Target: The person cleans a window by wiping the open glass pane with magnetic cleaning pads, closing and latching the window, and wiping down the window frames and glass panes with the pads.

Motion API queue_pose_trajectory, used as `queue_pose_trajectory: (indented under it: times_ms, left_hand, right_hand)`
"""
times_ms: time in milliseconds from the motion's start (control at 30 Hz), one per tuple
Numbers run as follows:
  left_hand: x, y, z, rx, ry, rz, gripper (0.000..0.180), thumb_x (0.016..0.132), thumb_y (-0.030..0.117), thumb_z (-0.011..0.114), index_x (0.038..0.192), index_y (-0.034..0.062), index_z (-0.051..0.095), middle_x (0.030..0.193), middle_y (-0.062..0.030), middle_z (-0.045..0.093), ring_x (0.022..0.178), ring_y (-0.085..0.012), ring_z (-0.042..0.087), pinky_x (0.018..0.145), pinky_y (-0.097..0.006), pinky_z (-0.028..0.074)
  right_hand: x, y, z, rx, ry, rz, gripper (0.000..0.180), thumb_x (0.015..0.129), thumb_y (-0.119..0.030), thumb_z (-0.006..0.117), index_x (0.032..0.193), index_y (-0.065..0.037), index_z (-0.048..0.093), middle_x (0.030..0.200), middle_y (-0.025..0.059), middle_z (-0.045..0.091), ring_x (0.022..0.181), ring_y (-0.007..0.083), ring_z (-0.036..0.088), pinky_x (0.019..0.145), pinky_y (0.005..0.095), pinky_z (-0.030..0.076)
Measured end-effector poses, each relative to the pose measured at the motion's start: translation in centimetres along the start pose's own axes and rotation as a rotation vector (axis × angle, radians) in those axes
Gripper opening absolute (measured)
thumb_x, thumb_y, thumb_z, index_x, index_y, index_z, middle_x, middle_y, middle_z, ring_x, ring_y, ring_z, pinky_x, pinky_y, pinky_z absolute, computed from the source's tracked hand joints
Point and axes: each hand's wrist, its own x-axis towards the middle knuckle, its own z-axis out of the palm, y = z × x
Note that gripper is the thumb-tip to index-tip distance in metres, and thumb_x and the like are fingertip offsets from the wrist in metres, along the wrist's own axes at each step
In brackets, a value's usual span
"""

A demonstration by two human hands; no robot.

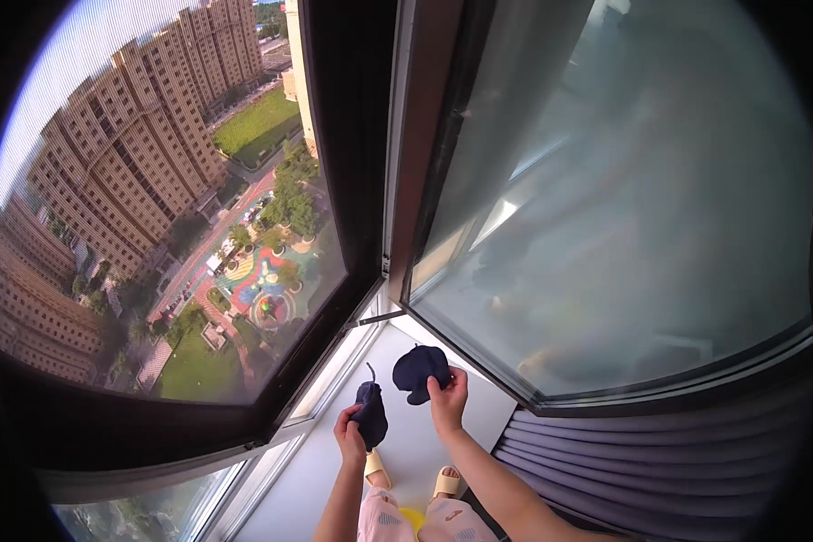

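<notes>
My left hand [350, 432] pinches one dark sock [370, 415]; my right hand [448, 397] grips another sock [420, 370] just right of it. The open window [199, 226] is near left; a loose grip could drop either sock outside.

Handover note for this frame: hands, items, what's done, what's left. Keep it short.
Left hand: shut on a dark blue cloth piece that hangs down from it, a thin cord sticking up.
Right hand: pinching a second dark blue cloth piece, raised slightly higher.
The two pieces are apart, held over the pale floor beside the window.
Done: both pieces are in hand.
Left: neither is set down or joined; what they are exactly is too small to tell.
</notes>
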Motion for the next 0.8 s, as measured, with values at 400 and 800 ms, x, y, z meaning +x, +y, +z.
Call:
queue_pose_trajectory:
  times_ms: [400, 800]
  left_hand:
    - [-15.8, 7.0, 20.6, -0.005, -0.433, 0.151, 0.040, 0.074, -0.005, 0.034, 0.103, -0.0020, 0.060, 0.095, -0.0069, 0.061, 0.089, -0.0144, 0.056, 0.086, -0.025, 0.043]
    - [-22.4, 7.8, 19.7, 0.072, -0.428, 0.281, 0.039, 0.073, -0.007, 0.034, 0.101, -0.0026, 0.061, 0.100, -0.0105, 0.061, 0.095, -0.0182, 0.056, 0.089, -0.027, 0.042]
  right_hand:
    - [-6.0, -22.6, -24.3, -0.106, 0.377, -0.406, 0.072, 0.067, 0.002, 0.042, 0.137, -0.010, 0.027, 0.106, 0.0092, 0.046, 0.082, 0.0148, 0.045, 0.079, 0.0255, 0.040]
    - [1.2, -29.0, -32.6, 0.067, -0.074, -0.164, 0.087, 0.057, 0.003, 0.041, 0.142, -0.013, 0.025, 0.136, 0.0079, 0.036, 0.112, 0.0202, 0.043, 0.081, 0.0213, 0.038]
